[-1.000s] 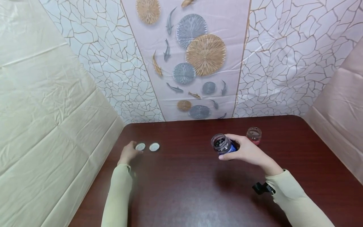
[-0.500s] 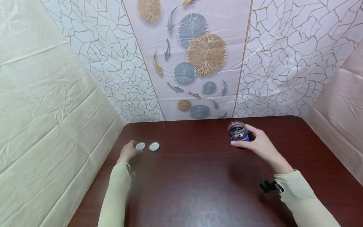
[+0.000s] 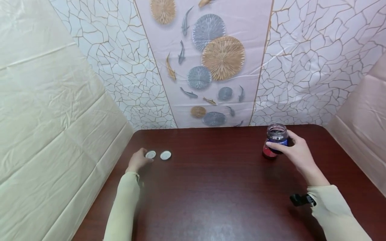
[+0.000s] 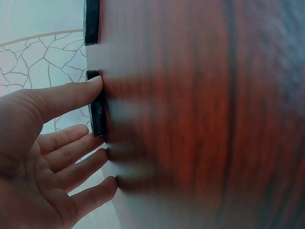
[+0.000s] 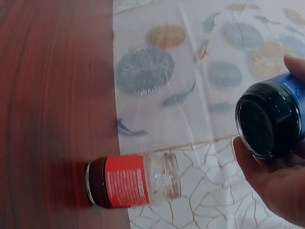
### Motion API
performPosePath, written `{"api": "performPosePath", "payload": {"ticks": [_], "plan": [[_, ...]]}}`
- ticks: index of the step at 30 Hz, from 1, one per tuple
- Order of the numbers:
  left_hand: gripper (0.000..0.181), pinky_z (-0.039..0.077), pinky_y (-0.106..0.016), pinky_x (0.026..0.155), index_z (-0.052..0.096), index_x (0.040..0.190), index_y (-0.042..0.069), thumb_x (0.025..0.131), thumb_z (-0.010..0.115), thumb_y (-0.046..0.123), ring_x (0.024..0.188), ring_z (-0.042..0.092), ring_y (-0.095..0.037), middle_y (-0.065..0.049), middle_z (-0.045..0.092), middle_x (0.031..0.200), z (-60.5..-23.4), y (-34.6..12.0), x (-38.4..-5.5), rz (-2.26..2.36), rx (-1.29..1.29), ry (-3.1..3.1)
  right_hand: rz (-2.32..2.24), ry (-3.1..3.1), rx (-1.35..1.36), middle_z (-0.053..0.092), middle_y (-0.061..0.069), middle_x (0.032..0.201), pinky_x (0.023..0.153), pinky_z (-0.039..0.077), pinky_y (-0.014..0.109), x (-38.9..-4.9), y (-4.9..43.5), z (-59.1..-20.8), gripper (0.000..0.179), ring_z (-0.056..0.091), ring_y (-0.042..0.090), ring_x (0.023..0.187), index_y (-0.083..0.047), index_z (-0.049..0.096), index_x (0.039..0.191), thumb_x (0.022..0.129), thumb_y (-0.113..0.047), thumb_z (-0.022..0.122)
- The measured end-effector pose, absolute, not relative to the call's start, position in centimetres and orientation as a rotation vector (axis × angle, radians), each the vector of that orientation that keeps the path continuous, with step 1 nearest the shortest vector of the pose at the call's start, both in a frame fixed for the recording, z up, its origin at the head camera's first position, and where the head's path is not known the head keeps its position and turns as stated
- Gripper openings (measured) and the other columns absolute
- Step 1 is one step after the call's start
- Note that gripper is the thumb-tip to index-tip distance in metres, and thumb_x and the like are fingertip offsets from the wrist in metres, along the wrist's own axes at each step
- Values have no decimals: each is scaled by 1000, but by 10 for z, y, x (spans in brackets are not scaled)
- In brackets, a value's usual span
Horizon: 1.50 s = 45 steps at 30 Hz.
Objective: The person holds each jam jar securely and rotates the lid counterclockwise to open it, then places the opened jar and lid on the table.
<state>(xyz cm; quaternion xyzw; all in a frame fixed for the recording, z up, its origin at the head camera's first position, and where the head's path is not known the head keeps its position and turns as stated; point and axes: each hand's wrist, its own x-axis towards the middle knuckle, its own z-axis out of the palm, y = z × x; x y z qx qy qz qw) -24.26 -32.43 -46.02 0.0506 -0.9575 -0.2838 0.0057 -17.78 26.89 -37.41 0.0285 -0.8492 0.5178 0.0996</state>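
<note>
My right hand (image 3: 298,154) grips a glass jar (image 3: 277,135) with a blue label and dark contents. Its mouth has no lid on it, and in the right wrist view its dark base (image 5: 257,125) is clear of the table. A second lidless jar (image 3: 268,152), red-labelled with dark contents low down, stands on the table, partly covered by the blue-labelled one in the head view. At the far left, my left hand (image 3: 138,161) holds a jar lid (image 3: 150,154) by its edge between thumb and fingers, the lid lying on the table, pale inside up.
Another lid (image 3: 165,155) lies just right of the held one, also pale inside up. The dark red wooden table (image 3: 205,187) ends at a patterned cloth wall (image 3: 223,93) behind. Plain cloth (image 3: 60,134) hangs along the left side, and more on the right.
My right hand has carried the blue-labelled jar rightward, bringing it more upright and in front of the red-labelled jar. The left hand stays at its lid.
</note>
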Motion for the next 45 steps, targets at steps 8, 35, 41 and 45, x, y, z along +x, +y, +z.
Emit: {"api": "performPosePath", "payload": {"ticks": [8,35,41,45], "plan": [[65,43,-58,100,51,133,-8,82,80,21,116,57,-47,-30,59,129,-459,-324,-245,-878,160,-3005,1574,-2361,30,61,-21,106,73,48,10,-179,286,-376,58,57,1,96,-11,56,138,88,-29,80],[64,43,-57,101,51,134,-8,84,81,19,117,57,-47,-31,59,130,-462,-325,-247,-880,192,-3006,1643,-2181,-388,51,-22,105,74,38,5,-190,327,-388,59,45,2,103,-22,55,134,84,-27,84],[65,43,-57,101,51,133,-10,83,81,19,116,57,-47,-32,59,129,-463,-325,-247,-893,174,-2996,1645,-2206,-465,51,-17,112,74,38,5,-196,333,-395,69,44,6,108,-18,50,142,83,-30,84],[66,43,-57,101,51,133,-9,82,80,19,116,57,-47,-31,59,129,-464,-326,-249,-905,176,-2997,1613,-2261,-520,51,-12,117,75,38,8,-199,337,-400,76,44,8,108,-15,46,146,84,-36,83]]}}
